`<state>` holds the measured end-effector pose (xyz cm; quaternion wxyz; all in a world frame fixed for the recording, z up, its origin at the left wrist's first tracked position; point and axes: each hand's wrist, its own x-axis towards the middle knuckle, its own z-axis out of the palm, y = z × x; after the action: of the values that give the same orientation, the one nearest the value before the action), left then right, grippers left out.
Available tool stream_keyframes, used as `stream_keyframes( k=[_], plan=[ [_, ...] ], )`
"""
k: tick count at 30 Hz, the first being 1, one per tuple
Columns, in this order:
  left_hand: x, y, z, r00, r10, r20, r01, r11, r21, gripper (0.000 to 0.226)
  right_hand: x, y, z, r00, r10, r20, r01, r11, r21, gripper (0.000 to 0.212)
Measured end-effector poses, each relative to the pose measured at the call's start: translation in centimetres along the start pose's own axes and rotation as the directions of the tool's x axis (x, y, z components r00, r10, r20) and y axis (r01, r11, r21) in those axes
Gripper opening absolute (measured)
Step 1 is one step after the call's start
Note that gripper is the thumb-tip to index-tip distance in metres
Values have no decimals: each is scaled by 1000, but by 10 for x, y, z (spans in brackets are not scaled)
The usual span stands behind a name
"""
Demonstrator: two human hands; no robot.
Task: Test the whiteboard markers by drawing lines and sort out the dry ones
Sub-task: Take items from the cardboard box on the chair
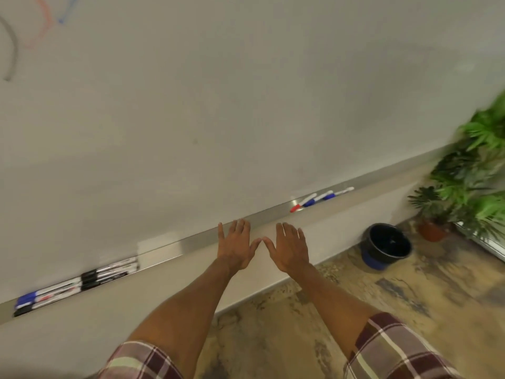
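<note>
My left hand (pixel 237 246) and right hand (pixel 290 248) are hovering, fingers (pixel 240 227) spread, empty; I'm probably risking confusing the left markers (pixel 79 280) with the right markers (pixel 319 199).

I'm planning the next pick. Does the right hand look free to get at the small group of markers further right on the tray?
Probably yes: the right hand is open and empty, and nothing lies on the tray between it and those markers.
</note>
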<state>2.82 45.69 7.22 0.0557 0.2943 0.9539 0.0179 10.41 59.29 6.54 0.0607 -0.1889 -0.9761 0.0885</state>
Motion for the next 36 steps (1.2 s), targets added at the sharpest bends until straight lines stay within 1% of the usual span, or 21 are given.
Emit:
stream_keyframes(
  k=[4,8,12,20,24,31,34,36],
  plan=[
    [29,63,-3,999,44,-18,-44,999,-12,66,2,71,-17,997,41,-64,-42,999,-20,63],
    [52,117,0,995,102,0,-102,995,-18,66,8,129,-32,995,87,-44,-88,996,-25,62],
    [80,156,3,987,161,2,-161,987,0,65,25,172,-39,992,118,-51,-120,992,-37,61],
    [152,190,17,985,173,8,-174,985,19,63,81,222,-24,990,143,-20,-143,990,-5,60],
    [187,206,29,984,171,42,-172,985,4,64,116,243,-13,993,116,11,-115,992,-52,60],
    [244,214,43,985,148,86,-148,989,-11,63,176,272,1,995,87,43,-85,995,-41,58],
    [254,220,50,986,143,85,-140,989,-40,62,195,285,7,998,56,35,-54,997,-60,49],
    [252,223,54,986,143,81,-142,990,-22,62,204,290,10,998,29,50,-25,997,-72,40]
  ],
)
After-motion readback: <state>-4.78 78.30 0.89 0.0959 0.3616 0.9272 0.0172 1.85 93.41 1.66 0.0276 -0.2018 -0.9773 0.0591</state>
